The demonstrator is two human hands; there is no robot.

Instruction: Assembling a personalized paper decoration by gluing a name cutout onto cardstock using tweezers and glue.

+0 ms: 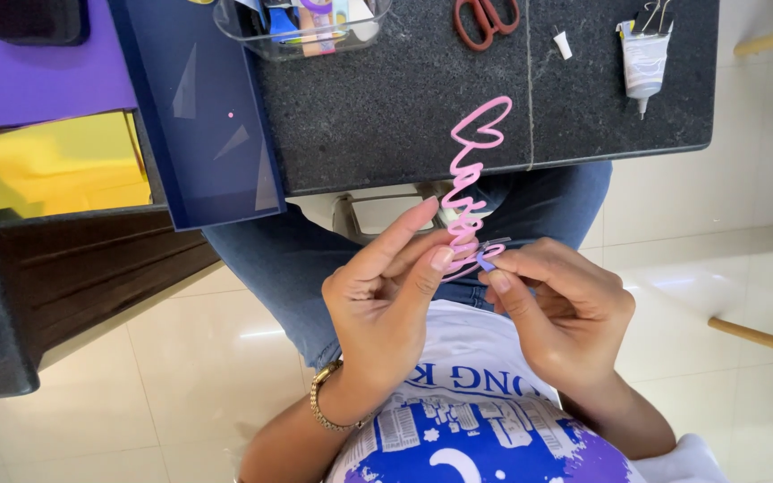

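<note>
Both hands (476,295) pinch looping pink strip (471,179), perhaps paper.

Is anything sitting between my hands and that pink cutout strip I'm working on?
Nothing visible does. The left hand already pinches the lower end of the pink cutout strip, and the right hand meets it there with a small thin tool at its fingertips. The strip's heart-shaped top rises free above the dark stone table.

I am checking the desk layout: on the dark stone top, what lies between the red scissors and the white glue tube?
In the head view, one small white cap lies between the red scissors and the white glue tube; otherwise the dark stone top is bare there.
</note>
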